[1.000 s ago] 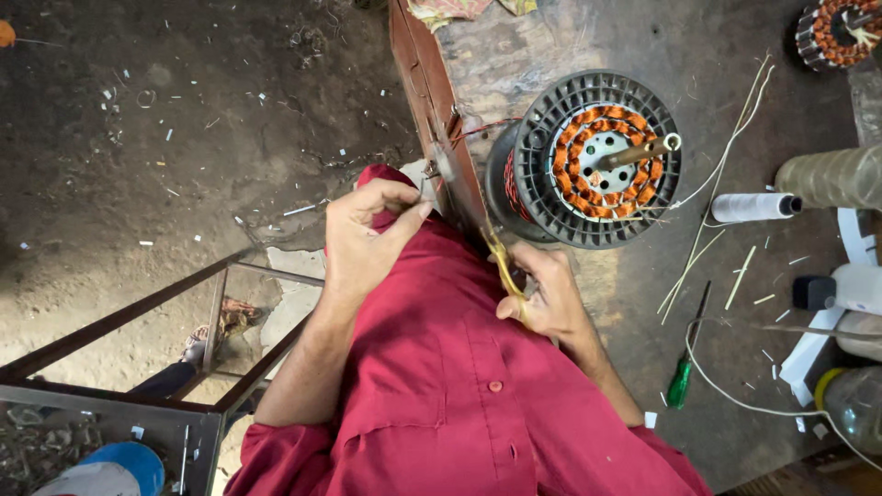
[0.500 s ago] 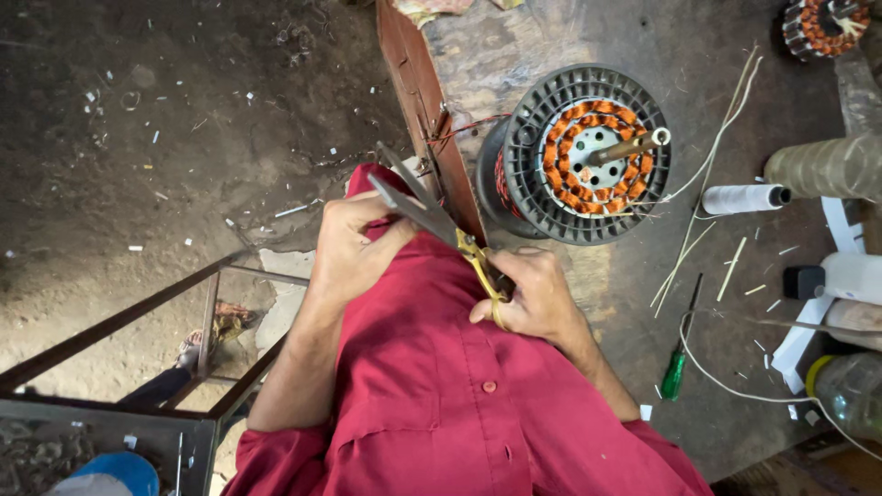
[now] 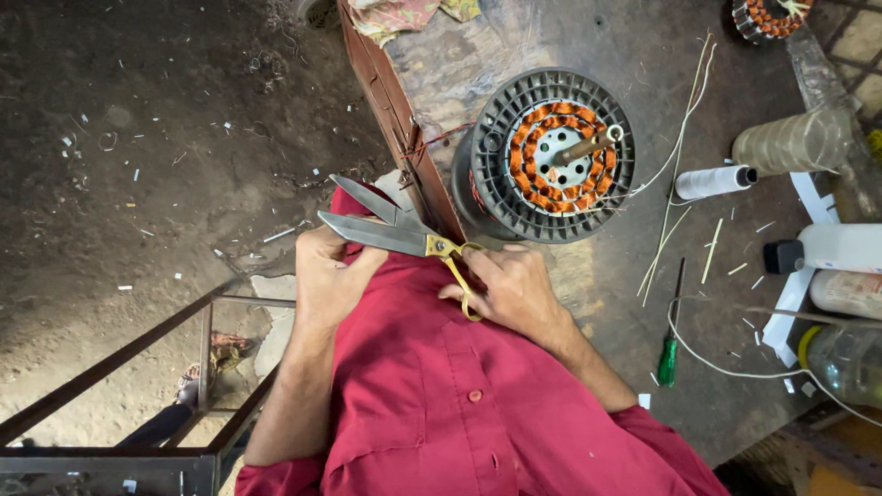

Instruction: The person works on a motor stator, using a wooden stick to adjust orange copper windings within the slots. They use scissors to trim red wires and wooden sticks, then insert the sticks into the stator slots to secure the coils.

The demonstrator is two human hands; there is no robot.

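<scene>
My right hand [image 3: 514,289] grips the gold handles of a large pair of scissors [image 3: 390,228], level with my chest over my red shirt. The steel blades point left and stand apart. My left hand [image 3: 326,276] sits just under the blades with its fingers curled in; whether they pinch anything is hidden. A round motor stator [image 3: 551,156] with orange copper windings and a brass shaft stands on the workbench [image 3: 570,55], right in front of my right hand.
On the bench to the right lie a green screwdriver [image 3: 668,358], a white thread spool [image 3: 712,182], a brown roll [image 3: 795,142], white bottles [image 3: 841,248], loose wire and thin sticks. A metal frame [image 3: 138,358] stands on the dirt floor at lower left.
The scissors came up from beside my shirt and swung left, and their blades have opened. My left hand dropped from the bench edge to just beneath the blades.
</scene>
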